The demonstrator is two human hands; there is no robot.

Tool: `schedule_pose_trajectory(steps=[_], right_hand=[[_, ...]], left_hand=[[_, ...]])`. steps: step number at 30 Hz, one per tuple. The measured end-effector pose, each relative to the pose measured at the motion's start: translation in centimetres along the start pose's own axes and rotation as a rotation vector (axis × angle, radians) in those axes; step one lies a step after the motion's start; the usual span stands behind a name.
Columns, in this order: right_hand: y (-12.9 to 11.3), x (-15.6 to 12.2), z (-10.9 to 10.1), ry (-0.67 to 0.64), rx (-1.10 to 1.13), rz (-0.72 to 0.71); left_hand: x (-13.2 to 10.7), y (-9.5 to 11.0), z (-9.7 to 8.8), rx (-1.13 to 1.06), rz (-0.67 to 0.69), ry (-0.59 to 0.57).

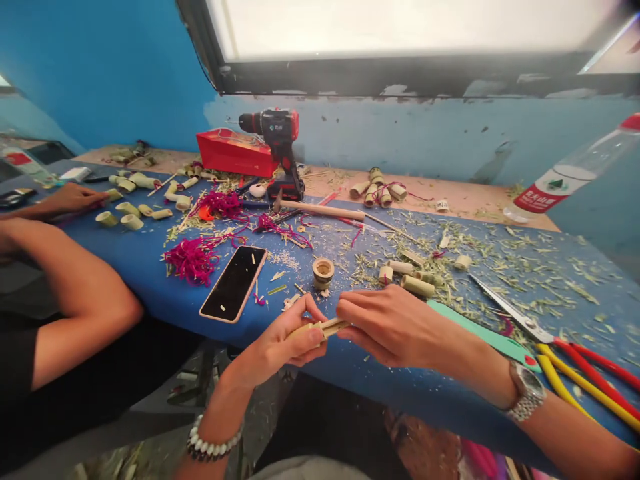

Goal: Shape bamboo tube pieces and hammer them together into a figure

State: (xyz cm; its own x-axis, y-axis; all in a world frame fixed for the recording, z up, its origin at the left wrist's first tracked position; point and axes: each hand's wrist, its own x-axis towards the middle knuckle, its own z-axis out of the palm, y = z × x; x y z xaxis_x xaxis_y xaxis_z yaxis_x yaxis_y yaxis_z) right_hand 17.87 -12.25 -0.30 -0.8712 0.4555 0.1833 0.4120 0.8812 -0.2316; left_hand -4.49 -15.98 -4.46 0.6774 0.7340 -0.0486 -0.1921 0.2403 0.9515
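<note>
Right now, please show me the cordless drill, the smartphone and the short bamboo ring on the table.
cordless drill (pixel 274 127), head view, on the black housing.
smartphone (pixel 233 283), head view, on the dark screen.
bamboo ring (pixel 323 283), head view, on the outer wall.

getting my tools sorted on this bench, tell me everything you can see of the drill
The cordless drill stands upright on its battery base near the back of the blue-covered table. It looks like black plastic with red parts, and its chuck points left. Nobody is holding its grip. A small logo is too small to read. The red box sits right beside it, seemingly touching, and the wooden-handled hammer lies just in front of the base.
</note>
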Motion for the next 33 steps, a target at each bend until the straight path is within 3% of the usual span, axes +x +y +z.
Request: schedule_pose_trajectory(steps=[4, 10, 19, 24, 30, 33], right_hand=[[-0.6, 0.1, 0.5, -0.050, 0.038, 0.001], [-1.5, 0.1, 0.8, -0.091, 0.142, 0.031], [-1.8, -0.4, 1.4, -0.092, 0.286, 0.090], [-1.4, -1.1, 0.9, -0.014, 0.286, 0.177], [0.3, -4.4, -2.0, 0.401, 0.210, 0.425], [0.8, -6.3, -2.0, 0.316, 0.108, 0.465]], left_hand=[[-0.7, 0.6, 0.4, 0.072, 0.002, 0.043], [-1.9, 1.4, 0.4, 0.388, -0.044, 0.086], [-1.6, 1.6, 0.9, 0.480, -0.044, 0.059], [-1.0, 1.1, 1.4, 0.578, -0.036, 0.154], [-0.5, 0.4, 0.0, 0.684, -0.049, 0.304], [-0.2, -0.1, -0.7, 0.692, -0.047, 0.356]])
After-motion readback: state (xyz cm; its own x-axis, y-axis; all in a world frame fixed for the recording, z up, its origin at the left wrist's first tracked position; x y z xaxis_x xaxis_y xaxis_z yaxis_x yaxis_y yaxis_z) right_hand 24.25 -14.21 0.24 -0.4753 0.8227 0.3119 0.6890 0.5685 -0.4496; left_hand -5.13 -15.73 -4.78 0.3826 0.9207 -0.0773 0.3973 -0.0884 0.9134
